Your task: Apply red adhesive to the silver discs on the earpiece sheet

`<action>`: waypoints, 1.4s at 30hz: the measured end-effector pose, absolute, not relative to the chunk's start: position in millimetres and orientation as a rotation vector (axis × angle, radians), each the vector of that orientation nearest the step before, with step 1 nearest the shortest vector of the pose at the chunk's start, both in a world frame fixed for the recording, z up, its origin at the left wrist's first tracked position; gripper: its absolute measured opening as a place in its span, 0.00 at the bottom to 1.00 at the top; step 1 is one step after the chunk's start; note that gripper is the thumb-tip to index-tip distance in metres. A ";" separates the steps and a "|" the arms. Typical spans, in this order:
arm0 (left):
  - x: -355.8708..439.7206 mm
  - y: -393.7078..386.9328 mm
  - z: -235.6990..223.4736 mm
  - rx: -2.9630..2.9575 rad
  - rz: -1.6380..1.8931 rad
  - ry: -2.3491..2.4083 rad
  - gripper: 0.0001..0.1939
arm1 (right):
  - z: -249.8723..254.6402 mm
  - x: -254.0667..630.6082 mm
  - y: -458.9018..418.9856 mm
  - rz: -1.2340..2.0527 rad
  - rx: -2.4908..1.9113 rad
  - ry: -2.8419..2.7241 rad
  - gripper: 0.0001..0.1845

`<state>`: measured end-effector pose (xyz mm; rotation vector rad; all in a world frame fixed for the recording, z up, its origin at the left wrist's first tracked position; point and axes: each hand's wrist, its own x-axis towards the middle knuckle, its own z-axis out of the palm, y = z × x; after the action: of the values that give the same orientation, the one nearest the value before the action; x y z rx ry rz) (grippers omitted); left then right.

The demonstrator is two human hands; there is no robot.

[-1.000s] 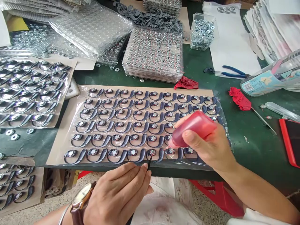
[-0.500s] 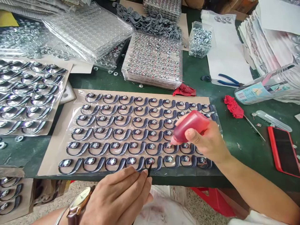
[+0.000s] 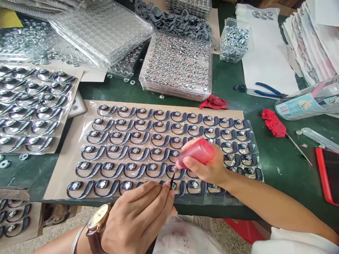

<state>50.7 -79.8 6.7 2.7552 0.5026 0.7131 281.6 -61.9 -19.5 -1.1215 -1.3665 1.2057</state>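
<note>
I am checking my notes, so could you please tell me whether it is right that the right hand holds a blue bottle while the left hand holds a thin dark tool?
Not quite: the bottle in the right hand is red, not blue, as the head view shows. The left hand does hold a thin dark tool.

Centres on a dark green worktop, scuffed at its left front, takes in pale light, and gives way below to speckled floor and a partly hidden red object.
</note>
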 end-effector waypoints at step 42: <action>49.4 -75.2 14.0 2.653 0.708 0.570 0.10 | -16.8 282.4 -60.0 0.973 -1.325 -1.441 0.12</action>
<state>49.4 -75.2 14.0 2.6531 0.5697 0.7083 282.4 -60.0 -16.8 -1.3250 -1.4411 0.9728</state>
